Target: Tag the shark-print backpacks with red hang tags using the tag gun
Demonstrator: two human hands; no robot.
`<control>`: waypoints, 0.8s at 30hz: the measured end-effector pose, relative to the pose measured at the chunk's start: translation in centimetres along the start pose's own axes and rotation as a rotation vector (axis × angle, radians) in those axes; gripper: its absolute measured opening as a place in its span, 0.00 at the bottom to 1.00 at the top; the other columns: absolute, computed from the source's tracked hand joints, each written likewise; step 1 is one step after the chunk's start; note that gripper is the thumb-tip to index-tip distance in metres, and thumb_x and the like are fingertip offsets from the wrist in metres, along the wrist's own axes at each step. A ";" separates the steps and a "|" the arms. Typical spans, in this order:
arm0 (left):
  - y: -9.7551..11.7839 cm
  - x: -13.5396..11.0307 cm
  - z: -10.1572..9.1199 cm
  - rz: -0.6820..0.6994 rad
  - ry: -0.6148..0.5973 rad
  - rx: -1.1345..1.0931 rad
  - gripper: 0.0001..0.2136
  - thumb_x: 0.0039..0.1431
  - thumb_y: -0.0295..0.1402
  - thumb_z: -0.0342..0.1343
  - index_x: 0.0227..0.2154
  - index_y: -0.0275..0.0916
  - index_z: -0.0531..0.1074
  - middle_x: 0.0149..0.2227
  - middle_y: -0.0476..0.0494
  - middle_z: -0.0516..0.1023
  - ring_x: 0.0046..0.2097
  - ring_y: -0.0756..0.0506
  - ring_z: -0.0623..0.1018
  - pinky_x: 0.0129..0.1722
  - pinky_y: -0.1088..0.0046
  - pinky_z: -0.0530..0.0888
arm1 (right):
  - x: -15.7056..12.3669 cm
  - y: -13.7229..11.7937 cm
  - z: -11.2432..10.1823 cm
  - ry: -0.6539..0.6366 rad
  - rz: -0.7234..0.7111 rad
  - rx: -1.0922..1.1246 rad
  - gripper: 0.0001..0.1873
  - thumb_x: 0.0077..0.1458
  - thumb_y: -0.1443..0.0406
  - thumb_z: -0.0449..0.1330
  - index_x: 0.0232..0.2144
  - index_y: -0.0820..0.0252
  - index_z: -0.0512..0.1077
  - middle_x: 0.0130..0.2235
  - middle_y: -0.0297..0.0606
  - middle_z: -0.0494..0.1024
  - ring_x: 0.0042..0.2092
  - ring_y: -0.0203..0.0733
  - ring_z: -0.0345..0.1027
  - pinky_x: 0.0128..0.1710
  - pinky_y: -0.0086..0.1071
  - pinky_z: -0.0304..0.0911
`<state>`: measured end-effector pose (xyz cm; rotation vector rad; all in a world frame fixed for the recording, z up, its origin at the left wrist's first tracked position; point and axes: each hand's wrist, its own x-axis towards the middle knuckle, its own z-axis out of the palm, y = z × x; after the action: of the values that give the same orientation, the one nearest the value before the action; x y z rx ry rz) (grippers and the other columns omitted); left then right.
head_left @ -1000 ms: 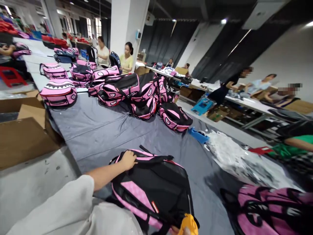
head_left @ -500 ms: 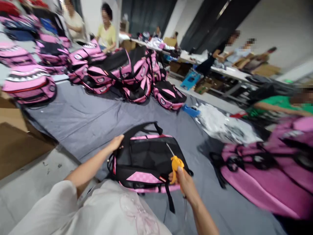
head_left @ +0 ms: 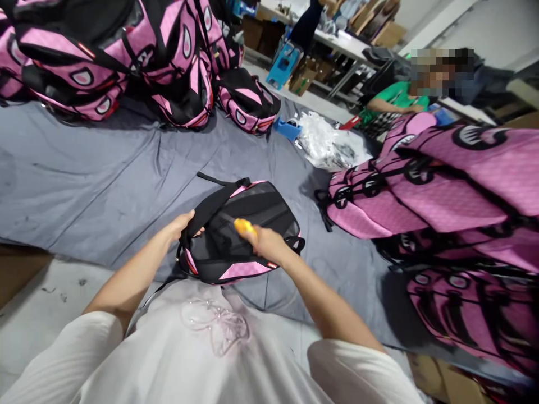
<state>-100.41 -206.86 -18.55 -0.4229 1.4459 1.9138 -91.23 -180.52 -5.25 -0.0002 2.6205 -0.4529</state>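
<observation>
A black and pink backpack (head_left: pixel 252 202) lies on the grey sheet in front of me, its black back panel facing up. My left hand (head_left: pixel 182 224) is closed around the shoulder strap (head_left: pixel 206 207) at the bag's left side, with fingertips showing on the inner side of the strap. Over the middle of the panel, my right hand (head_left: pixel 266 244) grips orange-handled scissors (head_left: pixel 244 227), blurred by motion. Their thin blade points left toward the strap. Whether the tip touches the bag, I cannot tell.
Pink and black backpacks are heaped at the back left (head_left: pixel 101 73), and more are stacked on the right (head_left: pixel 421 191). A heap of clear plastic (head_left: pixel 328 140) lies beyond, near a blue stool (head_left: pixel 284 64). A co-worker in green (head_left: pixel 396 98) sits behind the right stack.
My right hand has moved left with the scissors, from the bag's lower right to over its middle. My left hand has shifted onto the shoulder strap. The view has tilted down and turned right.
</observation>
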 end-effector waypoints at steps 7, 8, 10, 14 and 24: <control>-1.8 -0.9 2.9 0.308 -0.005 0.557 0.26 0.69 0.50 0.43 0.61 0.43 0.69 0.42 0.41 0.81 0.39 0.45 0.79 0.44 0.67 0.75 | -0.3 5.7 -4.2 0.249 0.377 -0.094 0.27 0.72 0.53 0.41 0.54 0.67 0.70 0.36 0.46 0.81 0.32 0.41 0.75 0.32 0.29 0.62; -2.4 -1.3 3.7 0.391 0.022 0.712 0.26 0.69 0.49 0.43 0.64 0.48 0.66 0.46 0.42 0.80 0.44 0.44 0.78 0.49 0.65 0.73 | -0.7 6.2 -4.4 0.243 0.396 -0.133 0.27 0.72 0.53 0.43 0.53 0.67 0.71 0.37 0.47 0.81 0.33 0.42 0.75 0.32 0.29 0.61; -3.7 -2.1 5.4 0.491 0.138 1.045 0.25 0.68 0.46 0.46 0.67 0.54 0.61 0.50 0.42 0.75 0.51 0.40 0.75 0.54 0.61 0.69 | -2.0 6.7 -4.4 0.044 0.298 -0.104 0.25 0.70 0.52 0.47 0.49 0.66 0.73 0.34 0.45 0.81 0.32 0.42 0.75 0.32 0.29 0.61; -5.8 -3.1 8.4 0.536 0.434 1.497 0.28 0.62 0.43 0.56 0.66 0.54 0.62 0.53 0.33 0.68 0.54 0.33 0.70 0.50 0.57 0.69 | -4.6 7.2 -4.0 0.028 0.328 -0.058 0.28 0.71 0.52 0.42 0.50 0.66 0.72 0.30 0.43 0.79 0.29 0.42 0.74 0.31 0.29 0.61; -9.3 -4.9 11.2 0.455 0.493 1.626 0.29 0.64 0.46 0.54 0.67 0.52 0.61 0.46 0.32 0.69 0.49 0.33 0.72 0.44 0.61 0.69 | -7.7 8.4 -3.4 0.141 0.317 -0.141 0.25 0.71 0.52 0.45 0.50 0.64 0.72 0.35 0.45 0.81 0.35 0.44 0.75 0.33 0.29 0.60</control>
<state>-88.89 -196.68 -18.39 0.2835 2.9720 0.3230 -85.34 -170.85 -1.59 0.4081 2.7165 -0.1618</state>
